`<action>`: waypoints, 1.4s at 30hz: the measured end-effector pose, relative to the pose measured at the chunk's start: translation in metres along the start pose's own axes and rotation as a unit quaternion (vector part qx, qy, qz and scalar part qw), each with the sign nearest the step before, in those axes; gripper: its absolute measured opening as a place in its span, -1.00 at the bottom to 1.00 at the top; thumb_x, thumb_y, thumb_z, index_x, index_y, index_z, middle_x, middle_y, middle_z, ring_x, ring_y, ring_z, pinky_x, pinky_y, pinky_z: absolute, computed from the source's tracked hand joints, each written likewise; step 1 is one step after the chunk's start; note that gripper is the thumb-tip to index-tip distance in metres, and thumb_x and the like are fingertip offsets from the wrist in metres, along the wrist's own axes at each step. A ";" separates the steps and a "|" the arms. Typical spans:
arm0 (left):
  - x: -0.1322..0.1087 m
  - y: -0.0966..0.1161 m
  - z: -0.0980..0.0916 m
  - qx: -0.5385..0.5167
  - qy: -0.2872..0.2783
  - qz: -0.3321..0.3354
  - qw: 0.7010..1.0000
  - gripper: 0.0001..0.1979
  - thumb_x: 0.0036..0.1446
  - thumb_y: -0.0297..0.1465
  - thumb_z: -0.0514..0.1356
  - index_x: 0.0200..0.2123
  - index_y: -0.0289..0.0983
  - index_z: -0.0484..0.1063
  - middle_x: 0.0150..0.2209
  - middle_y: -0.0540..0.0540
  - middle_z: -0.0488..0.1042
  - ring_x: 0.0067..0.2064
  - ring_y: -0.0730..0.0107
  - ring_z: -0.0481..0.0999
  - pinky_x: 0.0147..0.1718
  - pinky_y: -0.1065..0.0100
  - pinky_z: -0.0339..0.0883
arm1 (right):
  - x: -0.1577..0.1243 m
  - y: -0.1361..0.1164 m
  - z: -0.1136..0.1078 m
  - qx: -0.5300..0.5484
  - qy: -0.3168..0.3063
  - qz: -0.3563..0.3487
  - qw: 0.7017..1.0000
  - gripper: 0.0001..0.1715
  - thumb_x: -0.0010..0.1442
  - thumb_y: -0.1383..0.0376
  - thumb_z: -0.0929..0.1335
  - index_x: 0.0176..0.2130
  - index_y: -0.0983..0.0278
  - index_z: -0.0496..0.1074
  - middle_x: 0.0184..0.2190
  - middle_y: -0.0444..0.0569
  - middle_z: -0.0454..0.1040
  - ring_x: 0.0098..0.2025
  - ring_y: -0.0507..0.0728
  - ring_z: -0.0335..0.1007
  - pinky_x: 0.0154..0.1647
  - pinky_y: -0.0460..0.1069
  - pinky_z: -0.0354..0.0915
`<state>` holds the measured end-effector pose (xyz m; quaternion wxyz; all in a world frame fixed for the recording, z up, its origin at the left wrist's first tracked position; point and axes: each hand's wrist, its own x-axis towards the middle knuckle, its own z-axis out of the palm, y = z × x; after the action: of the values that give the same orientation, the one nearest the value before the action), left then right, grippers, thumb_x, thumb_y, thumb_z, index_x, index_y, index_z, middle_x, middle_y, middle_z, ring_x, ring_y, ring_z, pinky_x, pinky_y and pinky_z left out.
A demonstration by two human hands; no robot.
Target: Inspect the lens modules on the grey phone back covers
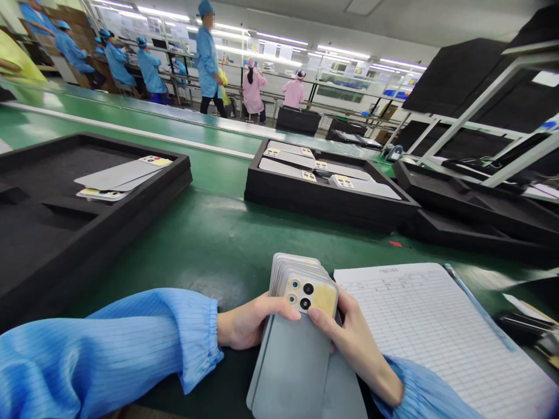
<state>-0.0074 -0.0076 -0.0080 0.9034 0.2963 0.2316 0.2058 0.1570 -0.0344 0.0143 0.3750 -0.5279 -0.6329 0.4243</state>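
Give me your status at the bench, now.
Left hand and right hand holding stack of phone back covers, lenses up. Ruled log sheet alongside on right.

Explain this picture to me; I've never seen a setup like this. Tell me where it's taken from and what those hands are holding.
This is a single view from a camera worn on a person's head, looking down at their own bare hands. The left hand and right hand hold a stack of grey phone back panels, each with camera openings near one end. On the green workbench lie a ruled paper form and black foam trays holding more panels. Farther off, co-workers in blue and pink smocks work along another bench.
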 end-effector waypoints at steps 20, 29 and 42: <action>-0.002 -0.002 0.008 0.274 -0.017 0.155 0.949 -0.53 0.09 -0.29 0.11 0.07 -0.29 0.22 0.07 -0.17 0.31 0.12 0.16 0.23 0.09 0.22 0.04 | 0.002 0.005 -0.001 -0.007 -0.011 0.001 1.000 -0.65 0.05 0.17 0.31 -0.23 0.36 0.43 -0.35 0.02 0.53 -0.36 0.17 0.45 -0.37 -0.03 0.38; -0.001 -0.003 0.007 0.290 -0.013 0.159 0.944 -0.53 0.08 -0.31 0.11 0.07 -0.31 0.22 0.06 -0.18 0.32 0.11 0.16 0.24 0.10 0.20 0.03 | 0.002 0.006 0.000 0.000 -0.005 0.005 1.000 -0.70 0.03 0.21 0.31 -0.26 0.36 0.41 -0.39 0.01 0.51 -0.37 0.16 0.41 -0.37 -0.04 0.35; 0.000 -0.002 0.009 0.292 -0.002 0.151 0.944 -0.54 0.06 -0.42 0.10 0.07 -0.34 0.21 0.08 -0.21 0.30 0.12 0.16 0.23 0.10 0.22 0.04 | 0.000 0.004 0.002 0.034 0.003 0.013 0.999 -0.70 0.03 0.22 0.31 -0.25 0.35 0.40 -0.36 -0.02 0.50 -0.34 0.15 0.40 -0.34 -0.05 0.32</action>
<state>-0.0022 -0.0135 -0.0030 0.7362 0.5791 0.2319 0.2625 0.1561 -0.0343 0.0100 0.3889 -0.5242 -0.6099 0.4493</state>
